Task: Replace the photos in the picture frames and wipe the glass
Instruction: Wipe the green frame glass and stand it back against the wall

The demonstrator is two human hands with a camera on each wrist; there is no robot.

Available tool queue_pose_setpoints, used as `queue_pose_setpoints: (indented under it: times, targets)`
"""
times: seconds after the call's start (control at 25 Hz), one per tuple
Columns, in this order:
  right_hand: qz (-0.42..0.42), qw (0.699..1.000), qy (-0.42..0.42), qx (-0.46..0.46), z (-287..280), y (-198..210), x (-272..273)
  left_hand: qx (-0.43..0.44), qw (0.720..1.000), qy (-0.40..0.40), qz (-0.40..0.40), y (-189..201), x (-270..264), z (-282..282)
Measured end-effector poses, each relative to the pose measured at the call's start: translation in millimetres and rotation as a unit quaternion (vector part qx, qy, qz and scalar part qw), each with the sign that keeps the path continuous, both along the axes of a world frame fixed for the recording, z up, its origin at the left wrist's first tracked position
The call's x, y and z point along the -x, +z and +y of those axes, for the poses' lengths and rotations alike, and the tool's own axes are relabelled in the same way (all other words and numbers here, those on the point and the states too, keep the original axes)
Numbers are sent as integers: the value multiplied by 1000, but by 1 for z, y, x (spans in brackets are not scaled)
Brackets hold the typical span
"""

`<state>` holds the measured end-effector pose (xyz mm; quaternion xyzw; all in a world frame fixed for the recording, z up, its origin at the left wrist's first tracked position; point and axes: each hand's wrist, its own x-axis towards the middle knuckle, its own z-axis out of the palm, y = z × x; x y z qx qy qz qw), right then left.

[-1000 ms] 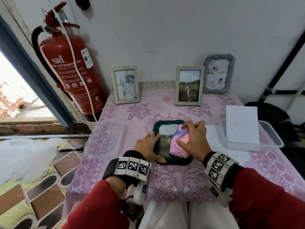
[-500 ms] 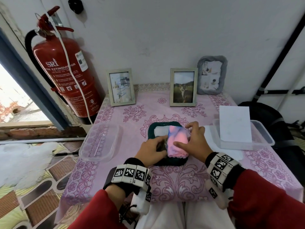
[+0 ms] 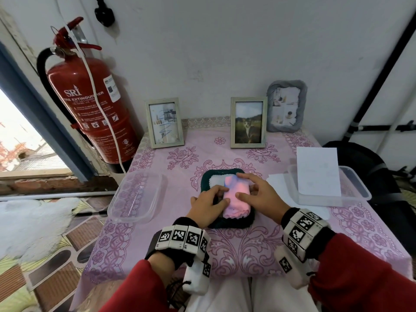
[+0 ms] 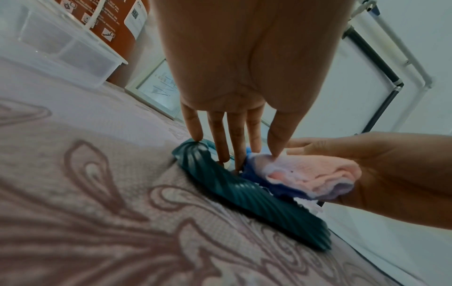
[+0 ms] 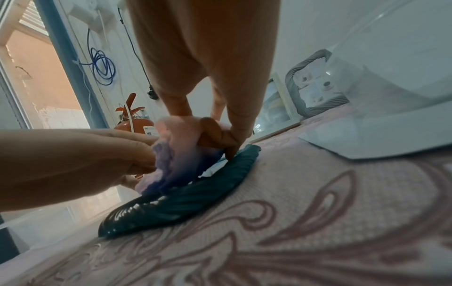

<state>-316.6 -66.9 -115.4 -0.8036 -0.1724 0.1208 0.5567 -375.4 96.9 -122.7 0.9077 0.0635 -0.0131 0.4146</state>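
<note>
Since the earlier frame, the pink cloth (image 3: 236, 198) has slid toward the left side of the dark green frame (image 3: 229, 222), which lies flat at the centre of the picture on the pink tablecloth (image 3: 247, 251). Right hand (image 3: 262, 198) grips the cloth, thumb and fingers curled around it. Left hand (image 3: 208, 204) presses straight fingers on the frame's left edge, thumb touching the cloth.
</note>
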Motion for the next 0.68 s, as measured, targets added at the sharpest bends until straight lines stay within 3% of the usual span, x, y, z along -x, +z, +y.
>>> queue_pose_setpoints:
  times: [0.12, 0.24, 0.32, 0.4, 0.52, 0.68]
  targets:
    - [16, 999, 11, -47, 4, 8, 3, 101, 995, 10, -21, -1, 1, 0]
    - [27, 994, 31, -103, 7, 18, 6, 264, 963, -2, -55, 4, 4, -2]
    - [34, 991, 44, -122, 8, 22, 6, 319, 944, -3, -86, 7, 5, -1]
    - [45, 989, 36, -134, 11, 23, 7, 328, 937, 9, -118, 9, 4, 2]
    - [28, 988, -21, -152, 15, 22, 9, 277, 949, 23, -151, 14, 3, 15]
    - [8, 995, -42, -93, 15, 12, 3, 214, 961, 23, -175, 21, 7, 43]
